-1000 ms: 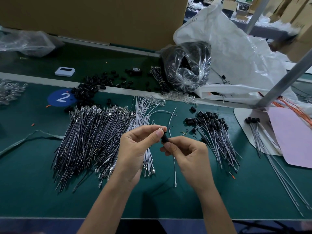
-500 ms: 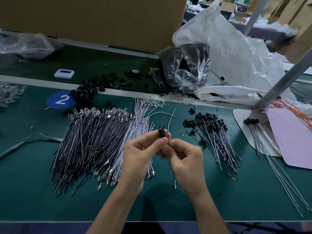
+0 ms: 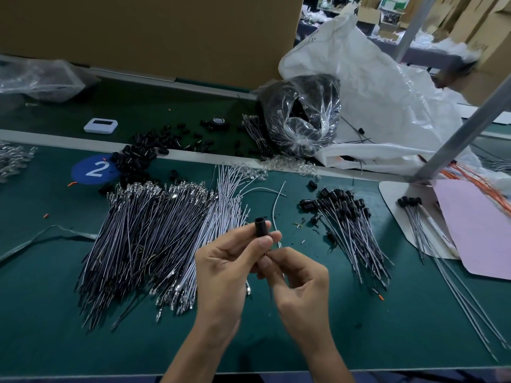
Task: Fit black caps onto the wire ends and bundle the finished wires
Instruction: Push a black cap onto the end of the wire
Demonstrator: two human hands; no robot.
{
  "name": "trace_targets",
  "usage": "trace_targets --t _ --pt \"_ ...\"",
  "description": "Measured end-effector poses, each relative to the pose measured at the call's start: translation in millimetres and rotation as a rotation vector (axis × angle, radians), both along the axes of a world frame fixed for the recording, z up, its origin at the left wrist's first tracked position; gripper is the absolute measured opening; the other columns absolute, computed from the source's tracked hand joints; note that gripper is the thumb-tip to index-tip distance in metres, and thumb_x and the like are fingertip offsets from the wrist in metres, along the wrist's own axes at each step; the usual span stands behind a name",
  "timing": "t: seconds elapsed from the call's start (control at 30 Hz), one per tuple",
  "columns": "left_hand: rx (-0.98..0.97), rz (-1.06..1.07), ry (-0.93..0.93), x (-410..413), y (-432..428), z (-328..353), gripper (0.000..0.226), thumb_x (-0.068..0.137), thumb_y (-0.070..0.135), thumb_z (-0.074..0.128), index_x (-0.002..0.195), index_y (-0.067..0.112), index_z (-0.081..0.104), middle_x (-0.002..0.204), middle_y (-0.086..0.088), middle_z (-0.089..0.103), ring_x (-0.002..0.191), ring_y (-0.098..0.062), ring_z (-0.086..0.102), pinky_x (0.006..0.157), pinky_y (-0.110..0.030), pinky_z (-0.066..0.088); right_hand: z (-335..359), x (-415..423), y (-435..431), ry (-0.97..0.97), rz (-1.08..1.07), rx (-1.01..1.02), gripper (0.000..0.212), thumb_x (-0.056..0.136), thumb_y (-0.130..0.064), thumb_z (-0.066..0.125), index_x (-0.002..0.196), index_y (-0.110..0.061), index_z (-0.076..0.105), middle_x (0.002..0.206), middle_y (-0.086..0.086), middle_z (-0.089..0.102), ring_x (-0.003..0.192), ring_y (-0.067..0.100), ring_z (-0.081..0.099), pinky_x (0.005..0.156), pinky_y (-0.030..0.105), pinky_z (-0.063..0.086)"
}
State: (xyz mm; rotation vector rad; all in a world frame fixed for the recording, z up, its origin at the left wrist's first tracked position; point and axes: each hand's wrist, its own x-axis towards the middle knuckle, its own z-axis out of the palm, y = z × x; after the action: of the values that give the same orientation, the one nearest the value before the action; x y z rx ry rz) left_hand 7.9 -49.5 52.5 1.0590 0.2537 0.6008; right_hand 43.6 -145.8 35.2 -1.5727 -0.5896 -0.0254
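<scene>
While both forearms rise from the bottom edge of the frame, the hands meet at centre above the green table (image 3: 55, 327).

Left hand (image 3: 226, 269): palm turned right, thumb and forefinger pinching a black cap (image 3: 261, 226). The cap stands upright above the fingertips, open end up. The other fingers are folded loosely behind.

Right hand (image 3: 298, 283): just below and right of the left, touching it at the fingertips. Its fingers are curled, with thumb and forefinger closed on a thin wire (image 3: 271, 291) under the cap. The wire hangs down between the hands; it is blurred, and its seating in the cap cannot be judged.

Left of the hands lies a large fan of uncapped wires (image 3: 143, 244). Right of centre is a pile of capped wires (image 3: 351, 225), caps toward the top of the frame. Loose caps (image 3: 138, 157) are scattered in the upper left, beside a blue sticker (image 3: 94, 170) marked 2. At upper centre a clear bag (image 3: 301, 114) of black parts rests against a white sack (image 3: 373, 92).
</scene>
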Motion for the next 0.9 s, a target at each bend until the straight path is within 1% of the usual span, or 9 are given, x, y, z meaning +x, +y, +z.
trace_targets --t 0.07,0.2,0.27,0.33,0.4,0.53,0.63,0.77,0.9 --pt "-0.009 -0.001 0.007 2 1 1 0.017 0.07 0.02 0.076 0.085 0.026 0.08 0.082 -0.007 0.076 0.071 -0.013 0.071 0.062 -0.019 0.054 2 0 0 -0.005 0.011 -0.009 0.012 0.084 -0.016 0.067 0.073 -0.016 0.071 0.068 -0.003 0.07 0.065 0.016 0.067 0.064 0.036 0.055" --pt "0.011 -0.049 0.09 10 10 -1 0.021 0.063 0.03 0.078 0.084 0.026 0.079 0.08 -0.008 0.076 0.071 -0.018 0.073 0.06 -0.022 0.054 1 10 0 0.069 0.066 -0.063 0.009 0.085 -0.018 0.068 0.078 -0.018 0.074 0.071 -0.004 0.073 0.068 0.013 0.069 0.067 0.026 0.054" --pt "-0.019 -0.07 0.146 15 20 -5 0.017 0.066 0.022 0.074 0.081 0.02 0.079 0.079 -0.012 0.075 0.071 -0.021 0.074 0.06 -0.023 0.057 -1 22 -1 0.142 0.148 -0.141 0.01 0.086 -0.015 0.069 0.08 -0.018 0.076 0.073 -0.002 0.074 0.07 0.011 0.07 0.07 0.023 0.054" --pt "-0.041 -0.05 0.171 19 33 -11 0.017 0.067 0.014 0.072 0.082 0.009 0.077 0.078 -0.015 0.075 0.067 -0.023 0.073 0.061 -0.023 0.057 1 40 1 0.153 0.172 -0.246 0.012 0.089 -0.025 0.069 0.081 -0.023 0.077 0.075 -0.002 0.075 0.072 0.013 0.071 0.073 0.027 0.056" --pt "-0.021 -0.031 0.218 20 46 -18 0.026 0.068 0.012 0.072 0.092 0.002 0.072 0.078 -0.015 0.075 0.063 -0.023 0.073 0.063 -0.021 0.057 3 70 6 0.074 0.073 -0.34 0.019 0.092 -0.037 0.064 0.081 -0.028 0.076 0.077 -0.004 0.075 0.074 0.014 0.071 0.075 0.031 0.058" --pt "0.044 -0.051 0.346 19 53 -32 0.037 0.069 0.019 0.073 0.102 0.004 0.068 0.081 -0.01 0.076 0.058 -0.022 0.072 0.072 -0.022 0.056 7 157 22 -0.111 -0.197 -0.613 0.015 0.094 -0.009 0.062 0.101 -0.011 0.075 0.095 0.001 0.074 0.089 0.016 0.068 0.088 0.025 0.051" --pt "0.074 -0.059 0.393 20 53 -41 0.041 0.068 0.023 0.074 0.105 0.006 0.066 0.083 -0.006 0.076 0.047 -0.019 0.066 0.085 -0.033 0.053 -1 199 46 -0.133 -0.178 -0.806 0.027 0.095 -0.002 0.053 0.114 -0.009 0.071 0.114 0.007 0.071 0.107 0.021 0.064 0.102 0.032 0.047" --pt "0.08 -0.078 0.412 24 55 -47 0.03 0.079 0.011 0.074 0.106 0.001 0.066 0.083 -0.009 0.076 0.036 -0.017 0.055 0.057 -0.029 0.058 -18 212 82 -0.296 -0.125 -0.983 0.027 0.098 -0.006 0.051 0.12 -0.005 0.067 0.117 0.015 0.067 0.105 0.031 0.062 0.091 0.04 0.052" --pt "0.079 -0.088 0.387 22 55 -45 0.025 0.08 0.009 0.074 0.104 0.002 0.068 0.084 -0.011 0.075 0.036 -0.019 0.054 0.05 -0.026 0.054 -24 220 95 -0.364 -0.16 -1.032 0.017 0.094 -0.002 0.056 0.106 0.0 0.067 0.108 0.018 0.063 0.096 0.035 0.06 0.08 0.043 0.052"
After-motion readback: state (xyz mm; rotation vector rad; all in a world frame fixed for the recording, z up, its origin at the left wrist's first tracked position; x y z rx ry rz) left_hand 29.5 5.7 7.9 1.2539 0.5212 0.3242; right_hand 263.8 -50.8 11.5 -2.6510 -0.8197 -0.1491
